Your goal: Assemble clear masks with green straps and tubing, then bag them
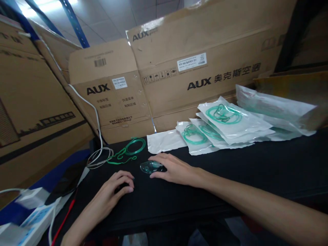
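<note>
My right hand [172, 168] lies on the black table [243, 177], thumb and fingers closed round a clear plastic mask [149, 167]. A coil of green tubing [130, 149] sits just behind the mask and seems to run to it. My left hand [118, 186] rests on the table to the left with its fingers curled under; nothing shows in it. An empty white pouch [164, 141] lies behind my right hand. To the right, several sealed pouches [225, 127] holding green tubing overlap in a pile.
Large AUX cardboard boxes [194, 68] wall off the back and left of the table. A white cable [98, 150] coils at the table's left end. A white power strip [33, 218], a red wire [65, 215] and a dark phone-like slab [68, 179] lie lower left.
</note>
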Demonstrator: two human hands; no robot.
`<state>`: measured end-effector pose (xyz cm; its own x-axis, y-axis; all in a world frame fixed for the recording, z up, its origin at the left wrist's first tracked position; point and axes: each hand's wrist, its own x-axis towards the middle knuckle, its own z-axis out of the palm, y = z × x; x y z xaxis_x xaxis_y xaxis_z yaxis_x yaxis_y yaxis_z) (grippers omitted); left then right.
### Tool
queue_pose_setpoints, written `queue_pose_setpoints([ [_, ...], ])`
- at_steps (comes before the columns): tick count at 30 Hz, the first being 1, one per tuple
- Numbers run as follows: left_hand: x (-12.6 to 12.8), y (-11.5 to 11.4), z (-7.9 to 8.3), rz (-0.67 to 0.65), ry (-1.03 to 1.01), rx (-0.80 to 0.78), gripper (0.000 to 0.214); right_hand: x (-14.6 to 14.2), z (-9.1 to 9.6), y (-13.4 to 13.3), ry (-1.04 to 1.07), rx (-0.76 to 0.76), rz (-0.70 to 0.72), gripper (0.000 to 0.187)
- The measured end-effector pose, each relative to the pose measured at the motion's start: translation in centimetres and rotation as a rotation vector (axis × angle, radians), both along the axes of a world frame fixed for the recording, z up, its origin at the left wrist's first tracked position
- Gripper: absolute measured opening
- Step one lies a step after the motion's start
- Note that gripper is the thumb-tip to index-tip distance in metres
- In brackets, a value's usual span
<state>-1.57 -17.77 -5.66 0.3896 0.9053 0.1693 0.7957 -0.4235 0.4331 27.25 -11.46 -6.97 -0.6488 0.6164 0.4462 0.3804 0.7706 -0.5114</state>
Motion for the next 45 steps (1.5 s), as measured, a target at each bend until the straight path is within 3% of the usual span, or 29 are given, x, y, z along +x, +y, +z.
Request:
queue_pose_setpoints([
  [3,0.9,0.8,-0.3,0.035,-0.089,0.135,0.024,0.2,0.3,0.3,-0.002,-0.043,0.005,0.043],
  [7,3.0,1.2,0.9,0.008,-0.179,0.218,0.02,1.6,2.1,0.4,-0.004,-0.136,0.014,0.036],
  [12,7.4,1.4,2.3,-0.061,-0.197,0.191,0.016,4.2,3.6,0.0,0.018,-0.289,0.015,0.033],
  [15,9.3,1.6,1.7,-0.066,-0.26,0.145,0.013,5.4,3.3,-0.3,0.05,-0.361,0.019,0.032],
  [18,10.4,1.4,0.6,-0.049,-0.341,0.087,0.029,6.0,2.8,-0.5,0.083,-0.403,0.06,0.031],
  [22,10.8,0.7,-0.4,-0.031,-0.405,0.087,0.036,6.1,2.7,-0.6,0.134,-0.495,0.106,0.031],
  [28,10.7,0.0,-0.6,-0.024,-0.343,0.154,0.032,6.2,2.8,-0.4,0.149,-0.692,0.175,0.037],
  [45,10.4,-0.6,-1.0,0.017,-0.435,0.213,0.034,5.9,2.8,-0.6,0.114,-0.72,0.177,0.034],
])
